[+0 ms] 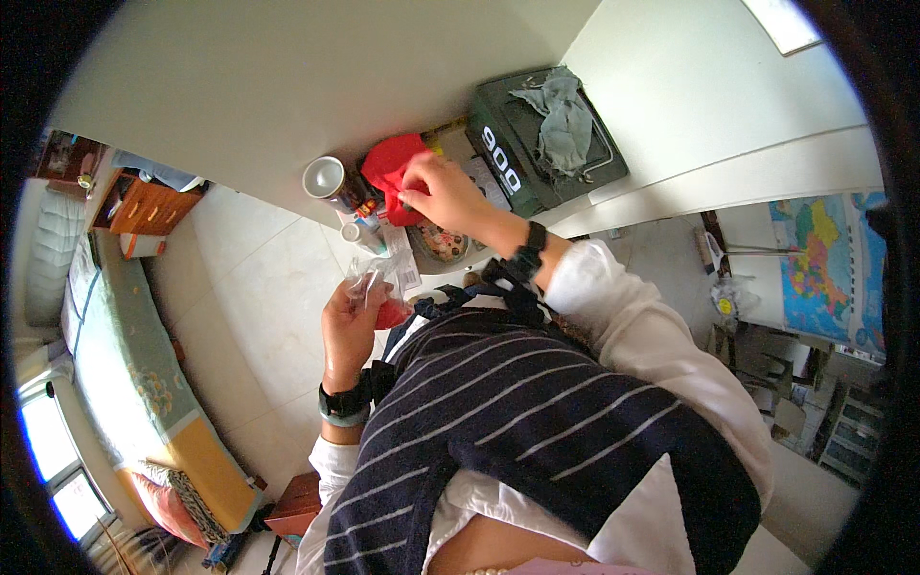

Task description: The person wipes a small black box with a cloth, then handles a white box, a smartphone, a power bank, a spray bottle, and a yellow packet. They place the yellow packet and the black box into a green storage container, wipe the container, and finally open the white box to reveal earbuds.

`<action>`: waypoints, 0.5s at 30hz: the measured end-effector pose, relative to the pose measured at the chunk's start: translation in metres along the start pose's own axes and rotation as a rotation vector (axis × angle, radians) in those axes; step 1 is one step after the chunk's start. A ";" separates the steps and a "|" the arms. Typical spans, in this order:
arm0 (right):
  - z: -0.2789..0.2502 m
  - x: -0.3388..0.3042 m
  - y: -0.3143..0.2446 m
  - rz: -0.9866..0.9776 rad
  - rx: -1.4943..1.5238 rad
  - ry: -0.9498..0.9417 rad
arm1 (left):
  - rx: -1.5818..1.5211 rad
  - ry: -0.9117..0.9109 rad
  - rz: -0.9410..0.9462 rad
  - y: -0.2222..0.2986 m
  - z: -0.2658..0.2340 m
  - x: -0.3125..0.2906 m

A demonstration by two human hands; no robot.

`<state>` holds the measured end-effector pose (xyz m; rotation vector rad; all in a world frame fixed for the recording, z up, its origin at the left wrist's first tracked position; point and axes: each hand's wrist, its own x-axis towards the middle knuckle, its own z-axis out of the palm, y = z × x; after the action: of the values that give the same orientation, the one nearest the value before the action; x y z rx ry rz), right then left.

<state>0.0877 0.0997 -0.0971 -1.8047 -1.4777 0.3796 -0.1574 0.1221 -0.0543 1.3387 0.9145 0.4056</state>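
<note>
Nearby, the left hand (347, 324) pinches a clear plastic bag (372, 271), something red (392, 313) at its palm; farther off, the right hand (445, 194) curls over a soft red item (386, 156), grip unclear, between a cup (327, 178) and a dark green box (494, 120).

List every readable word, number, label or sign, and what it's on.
Box: a large white number, legible but not copied here.
Map: lettering too small and blurred to read.
Paper: any print too small to read.
Clear bag: no readable text.
</note>
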 end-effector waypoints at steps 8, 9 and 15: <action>0.013 0.035 0.037 0.181 -0.147 0.236 | -0.063 -0.009 -0.004 -0.006 -0.011 -0.014; 0.001 0.037 0.032 0.217 -0.068 0.420 | -0.072 0.001 -0.006 -0.007 -0.013 -0.015; -0.151 0.022 0.023 -0.067 -0.277 0.702 | -0.103 0.080 -0.018 -0.017 -0.028 -0.019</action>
<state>0.2085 0.0639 -0.0077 -1.8207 -1.1098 -0.4794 -0.1940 0.1227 -0.0633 1.2271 0.9587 0.4889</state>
